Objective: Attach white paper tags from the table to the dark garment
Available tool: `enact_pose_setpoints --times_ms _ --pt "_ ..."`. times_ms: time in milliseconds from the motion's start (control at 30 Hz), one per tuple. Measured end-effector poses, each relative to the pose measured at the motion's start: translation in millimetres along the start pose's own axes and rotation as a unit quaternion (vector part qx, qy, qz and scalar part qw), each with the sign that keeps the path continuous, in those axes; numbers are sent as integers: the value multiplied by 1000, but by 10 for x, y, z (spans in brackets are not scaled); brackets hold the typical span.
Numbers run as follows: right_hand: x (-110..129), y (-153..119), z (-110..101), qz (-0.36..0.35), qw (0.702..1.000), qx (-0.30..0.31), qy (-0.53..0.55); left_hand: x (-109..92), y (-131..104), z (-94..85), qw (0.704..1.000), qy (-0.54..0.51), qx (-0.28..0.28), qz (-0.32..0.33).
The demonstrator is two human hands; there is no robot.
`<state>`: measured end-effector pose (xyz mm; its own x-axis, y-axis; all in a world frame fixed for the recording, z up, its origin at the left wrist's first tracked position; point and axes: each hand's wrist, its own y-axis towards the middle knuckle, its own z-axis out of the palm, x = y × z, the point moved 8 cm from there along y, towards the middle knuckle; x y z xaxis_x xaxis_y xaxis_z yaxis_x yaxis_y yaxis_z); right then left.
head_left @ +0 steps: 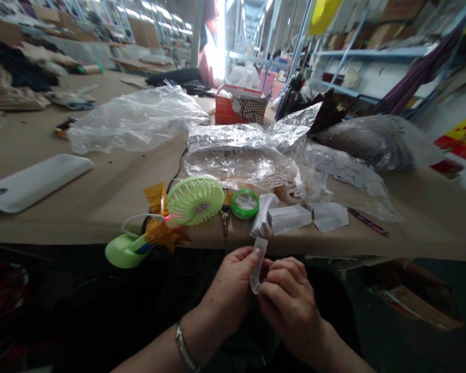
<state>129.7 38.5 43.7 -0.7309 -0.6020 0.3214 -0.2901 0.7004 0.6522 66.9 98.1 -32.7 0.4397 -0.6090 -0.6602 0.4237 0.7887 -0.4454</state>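
Note:
In front of the table edge, my left hand [235,280] pinches a narrow white label strip [258,267] between thumb and fingers, with its upper end sticking up. My right hand [289,298] is curled close beside it, its fingertips closed at the strip's lower end. Just beyond the hands lie a fanned stack of white labels [264,213], a second stack [290,219] and a third [330,216]. Left of the stacks sits a round green tub [245,203] with whitish contents I cannot make out. A small pointed tool [225,217] lies beside the tub.
A green fan [196,201] with brown tape stands at the table edge, left. Clear plastic bags [236,155] spread behind the labels, with a red box [241,105] further back. Tweezers-like tool [368,221] lies right; a long white device [39,181] lies left.

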Motion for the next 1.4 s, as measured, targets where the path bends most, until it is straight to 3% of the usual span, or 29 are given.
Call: enact_pose_setpoints --times_ms 100,233,333,467,633,800,900,1000,1200,1400 --pt "-84 -15 -52 2 1000 19 -1 28 -3 -67 999 9 -32 -12" --pt "-551 43 -180 48 993 3 -105 111 -32 -169 995 56 -53 -55" --pt "-859 44 -146 73 976 19 -204 157 -45 -232 992 74 -71 -71" --pt "-964 -20 -100 54 974 -8 -221 197 -57 -262 990 77 -83 -79" --pt "-1018 -53 -199 60 981 -63 -172 184 -84 -214 990 67 -83 -92" --pt "-768 -39 -310 45 994 -93 -34 168 -96 -108 991 34 -59 -114" --pt "-408 -32 -190 -12 997 -32 62 181 -88 -8 993 -24 -4 -111" --pt "-143 -53 -65 -66 995 17 77 189 -91 19 992 -73 21 -102" --pt "-119 -79 -4 -85 994 39 60 196 -123 45 989 -97 49 -97" --pt "-98 -89 -15 -70 993 54 72 231 -119 5 993 -64 24 -93"
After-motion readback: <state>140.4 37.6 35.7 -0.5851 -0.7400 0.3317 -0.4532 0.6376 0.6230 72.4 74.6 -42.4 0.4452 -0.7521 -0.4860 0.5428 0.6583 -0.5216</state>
